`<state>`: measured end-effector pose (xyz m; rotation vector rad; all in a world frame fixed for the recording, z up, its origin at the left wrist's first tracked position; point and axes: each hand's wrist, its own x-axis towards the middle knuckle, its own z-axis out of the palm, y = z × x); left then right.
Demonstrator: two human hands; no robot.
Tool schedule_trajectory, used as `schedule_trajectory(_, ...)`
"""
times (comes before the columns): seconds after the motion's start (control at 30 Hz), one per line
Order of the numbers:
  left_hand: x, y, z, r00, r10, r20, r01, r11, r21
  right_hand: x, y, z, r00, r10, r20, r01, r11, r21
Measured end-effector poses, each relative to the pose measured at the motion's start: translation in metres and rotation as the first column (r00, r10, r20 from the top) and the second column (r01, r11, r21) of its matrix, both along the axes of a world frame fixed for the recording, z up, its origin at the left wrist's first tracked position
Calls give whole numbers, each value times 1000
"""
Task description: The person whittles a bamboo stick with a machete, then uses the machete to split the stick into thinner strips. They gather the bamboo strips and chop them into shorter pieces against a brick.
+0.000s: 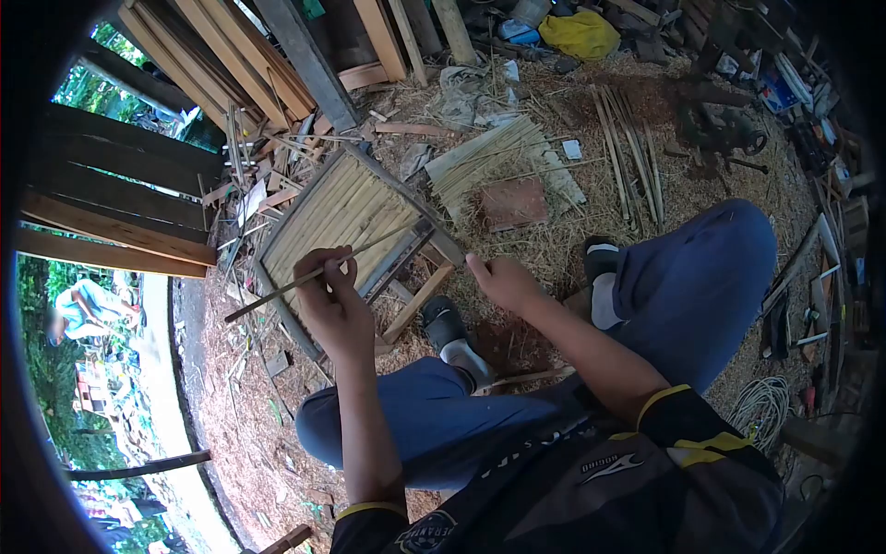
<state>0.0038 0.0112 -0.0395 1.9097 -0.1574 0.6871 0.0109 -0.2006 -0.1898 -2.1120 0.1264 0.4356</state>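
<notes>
My left hand (334, 300) pinches a thin stick (275, 293) between thumb and fingers. The stick runs slantwise over a wooden seat frame (288, 214), which is filled with a row of pale split strips (337, 222) laid side by side. Along the frame's near side is an open gap with a darker rail (399, 261). My right hand (503, 282) is closed at the frame's near right corner, its thumb on the end of the wood; its other fingers are mostly hidden.
Beyond the frame lie a pile of thin split strips (489, 162) and a reddish block (514, 203). Long sticks (630, 152) rest on the shavings to the right. Boards (120, 203) lean at left. A coil of cord (760, 411) sits at right; a person (88, 309) is outside.
</notes>
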Motion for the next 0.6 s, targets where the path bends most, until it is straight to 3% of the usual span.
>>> schedule_trajectory(0.1,0,-2,1,1000,-2,-9,2,1000,19,-4,10,14,997,7,73,-7,1000,-11)
schedule_trajectory(0.2,-2,0,1,999,-19,-39,22,998,67,-17,25,51,969,72,234,-101,988,114)
schedule_trajectory(0.3,-4,5,2,998,-27,-61,33,995,94,-19,26,47,960,57,275,-81,994,77)
schedule_trajectory(0.4,-4,6,0,999,-15,-41,17,999,51,-8,12,0,999,-35,37,35,999,-3)
schedule_trajectory(0.5,-4,1,2,999,-19,-33,21,999,38,-5,6,0,1000,5,5,-5,1000,-14)
schedule_trajectory(0.6,-9,-4,1,999,-16,-44,19,998,67,-18,35,27,951,-48,304,2,989,151)
